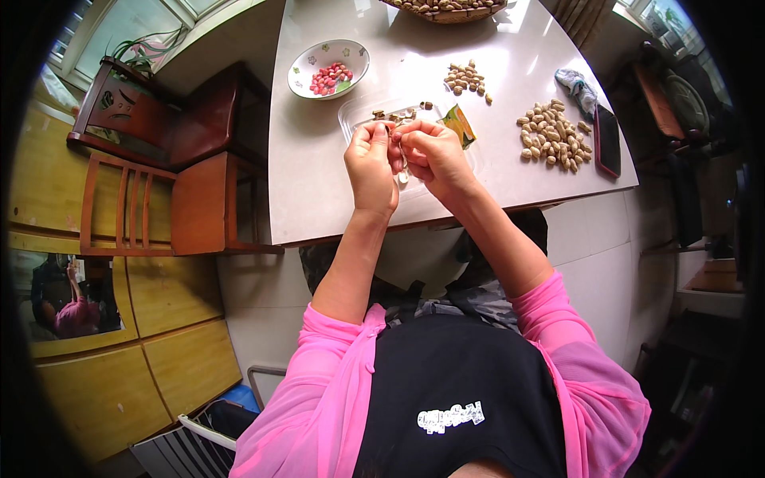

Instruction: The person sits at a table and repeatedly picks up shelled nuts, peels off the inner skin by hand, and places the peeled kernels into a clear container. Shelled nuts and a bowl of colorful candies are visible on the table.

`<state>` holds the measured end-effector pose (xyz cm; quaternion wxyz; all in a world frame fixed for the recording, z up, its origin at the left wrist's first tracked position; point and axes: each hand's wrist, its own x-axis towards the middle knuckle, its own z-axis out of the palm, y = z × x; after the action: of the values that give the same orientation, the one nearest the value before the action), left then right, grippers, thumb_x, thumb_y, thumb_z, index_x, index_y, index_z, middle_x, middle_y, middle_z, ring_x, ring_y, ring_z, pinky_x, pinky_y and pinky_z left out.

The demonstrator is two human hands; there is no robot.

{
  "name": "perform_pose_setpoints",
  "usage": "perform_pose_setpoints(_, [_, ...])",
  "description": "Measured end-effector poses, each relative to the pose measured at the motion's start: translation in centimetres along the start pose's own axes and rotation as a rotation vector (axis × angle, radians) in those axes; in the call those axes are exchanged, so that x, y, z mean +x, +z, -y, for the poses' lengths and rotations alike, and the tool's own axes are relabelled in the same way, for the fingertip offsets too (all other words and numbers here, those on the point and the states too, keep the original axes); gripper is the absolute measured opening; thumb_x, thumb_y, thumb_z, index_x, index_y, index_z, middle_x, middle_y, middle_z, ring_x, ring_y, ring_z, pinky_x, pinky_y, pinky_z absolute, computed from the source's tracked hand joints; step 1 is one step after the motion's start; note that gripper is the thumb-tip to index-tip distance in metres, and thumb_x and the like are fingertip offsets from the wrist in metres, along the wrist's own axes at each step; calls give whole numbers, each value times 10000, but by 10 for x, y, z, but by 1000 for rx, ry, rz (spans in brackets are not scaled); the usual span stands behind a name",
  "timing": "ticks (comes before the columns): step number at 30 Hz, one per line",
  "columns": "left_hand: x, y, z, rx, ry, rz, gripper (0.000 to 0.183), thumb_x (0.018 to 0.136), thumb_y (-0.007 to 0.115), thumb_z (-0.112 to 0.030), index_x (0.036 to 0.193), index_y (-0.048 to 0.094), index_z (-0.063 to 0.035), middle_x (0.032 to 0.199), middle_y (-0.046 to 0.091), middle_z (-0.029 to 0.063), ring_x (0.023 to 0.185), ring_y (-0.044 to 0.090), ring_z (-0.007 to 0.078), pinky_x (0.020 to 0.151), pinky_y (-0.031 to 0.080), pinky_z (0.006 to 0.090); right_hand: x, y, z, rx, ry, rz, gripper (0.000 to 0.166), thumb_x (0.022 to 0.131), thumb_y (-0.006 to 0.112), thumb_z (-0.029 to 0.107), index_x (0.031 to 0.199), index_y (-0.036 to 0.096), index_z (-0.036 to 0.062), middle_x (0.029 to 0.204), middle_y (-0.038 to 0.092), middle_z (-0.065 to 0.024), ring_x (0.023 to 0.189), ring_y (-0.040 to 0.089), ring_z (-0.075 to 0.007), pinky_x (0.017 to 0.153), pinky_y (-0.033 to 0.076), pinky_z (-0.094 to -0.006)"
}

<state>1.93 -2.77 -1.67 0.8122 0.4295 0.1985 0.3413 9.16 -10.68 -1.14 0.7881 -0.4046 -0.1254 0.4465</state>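
Note:
My left hand (373,161) and my right hand (435,152) meet fingertip to fingertip over a clear plastic tray (346,122) with peanut shells (404,177) in it. Between them they pinch a small peanut, mostly hidden by the fingers. To the upper left, a flowered bowl (297,67) holds red-skinned peanut kernels (329,79) and a green piece. Unshelled peanuts lie in a small group (465,77) beyond the tray and in a larger pile (553,136) to the right. A yellow and green packet (459,126) is beside my right hand.
A woven basket (451,15) of peanuts stands at the table's far side. At the right edge lie a phone (608,141) and a crumpled cloth (577,88). Wooden chairs (200,203) stand left of the table (311,209).

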Motion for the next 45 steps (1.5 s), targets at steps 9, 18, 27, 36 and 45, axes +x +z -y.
perform_pose_setpoints(9, [-5, 1, -11, 83, 20, 32, 173, 880, 489, -57, 1025, 548, 17, 782, 601, 73, 590, 536, 99, 528, 428, 206, -2, -2, 3, 21, -83, -35, 86, 792, 596, 54, 870, 585, 18, 688, 576, 0, 436, 385, -3, 370, 246, -158])
perform_pose_setpoints(18, [-2, -11, -13, 284, 142, 235, 209, 828, 571, -35, 1033, 587, 8, 821, 618, 59, 612, 538, 90, 558, 436, 195, -9, -2, 8, -25, -102, 31, 83, 800, 607, 66, 868, 591, 22, 679, 574, 9, 435, 360, 4, 372, 235, -158])
perform_pose_setpoints(27, [1, -18, -23, 491, 342, 347, 150, 781, 580, 72, 922, 581, 23, 812, 608, 49, 686, 594, 111, 591, 469, 201, -15, -6, 15, -18, 7, 197, 104, 824, 591, 107, 882, 586, 20, 661, 542, 21, 438, 350, 5, 378, 234, -145])
perform_pose_setpoints(36, [8, -16, -34, 854, 503, 461, 159, 688, 660, 89, 803, 571, 26, 729, 598, 53, 662, 615, 110, 581, 501, 212, -4, -20, 10, -19, 110, 204, 147, 785, 653, 157, 755, 557, 49, 605, 519, 13, 426, 350, 14, 360, 213, -131])
perform_pose_setpoints(45, [8, -23, -22, 596, 271, 453, 166, 702, 650, 99, 825, 566, 25, 773, 594, 63, 708, 610, 126, 607, 506, 226, -8, -19, 13, -63, 97, 187, 136, 789, 645, 143, 771, 565, 35, 615, 529, 0, 432, 368, 4, 363, 218, -128])
